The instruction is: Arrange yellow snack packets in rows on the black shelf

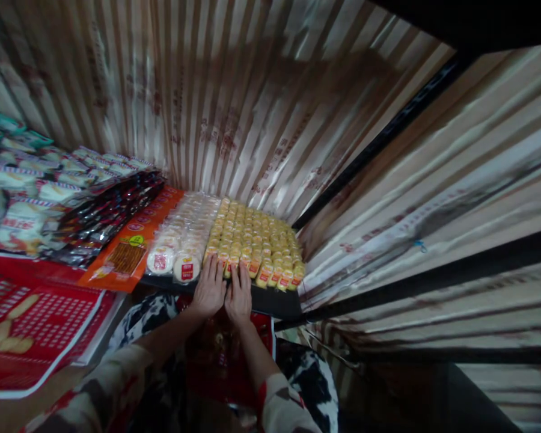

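Note:
Rows of small yellow wrapped snacks (256,231) fill the right end of a dark shelf (275,299). My left hand (208,291) lies with its fingers stretched over the front edge of these rows, near their left side. Close beside it, my right hand (238,299) touches the front snacks a little further right, fingers extended too. Neither hand is closed around a snack. Just left of the yellow rows stand rows of white round wrapped snacks (187,264) in clear film. An orange packet (126,246) lies left of those.
Dark glossy packets (108,216) and white bags (22,219) crowd the shelf's left. A red basket (58,304) holding several pale pieces sits at lower left; another red container (220,361) is below my arms. Striped sheeting (234,120) and a dark bar (388,129) border the shelf.

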`<state>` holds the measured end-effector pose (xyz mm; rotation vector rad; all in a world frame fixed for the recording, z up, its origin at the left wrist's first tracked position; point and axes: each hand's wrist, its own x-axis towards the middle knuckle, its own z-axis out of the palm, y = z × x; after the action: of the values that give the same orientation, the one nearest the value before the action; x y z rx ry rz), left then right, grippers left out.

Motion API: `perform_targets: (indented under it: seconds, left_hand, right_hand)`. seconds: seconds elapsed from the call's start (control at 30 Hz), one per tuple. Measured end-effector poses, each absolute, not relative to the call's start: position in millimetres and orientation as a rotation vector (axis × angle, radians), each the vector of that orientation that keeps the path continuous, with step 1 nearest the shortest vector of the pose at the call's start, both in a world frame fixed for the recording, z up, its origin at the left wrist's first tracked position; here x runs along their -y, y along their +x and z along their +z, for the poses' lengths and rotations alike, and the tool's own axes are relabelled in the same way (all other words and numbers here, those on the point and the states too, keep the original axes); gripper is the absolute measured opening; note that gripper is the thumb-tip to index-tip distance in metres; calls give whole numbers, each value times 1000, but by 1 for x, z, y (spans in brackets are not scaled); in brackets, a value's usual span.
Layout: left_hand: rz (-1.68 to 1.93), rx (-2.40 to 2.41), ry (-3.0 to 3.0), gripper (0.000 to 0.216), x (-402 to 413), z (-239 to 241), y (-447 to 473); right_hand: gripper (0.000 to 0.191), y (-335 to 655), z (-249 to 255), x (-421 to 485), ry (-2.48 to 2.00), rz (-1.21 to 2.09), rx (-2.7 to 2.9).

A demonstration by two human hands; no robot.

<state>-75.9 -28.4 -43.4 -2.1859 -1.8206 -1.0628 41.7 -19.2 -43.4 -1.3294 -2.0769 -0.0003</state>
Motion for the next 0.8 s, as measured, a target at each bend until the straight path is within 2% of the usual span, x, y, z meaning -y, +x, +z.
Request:
perform_targets:
  seconds: [0.8]
  left_hand:
    - [-1009,1796,-2175,58,31,-45,-75]
  right_hand:
    - [52,46,-45,21,-1283,89,1995]
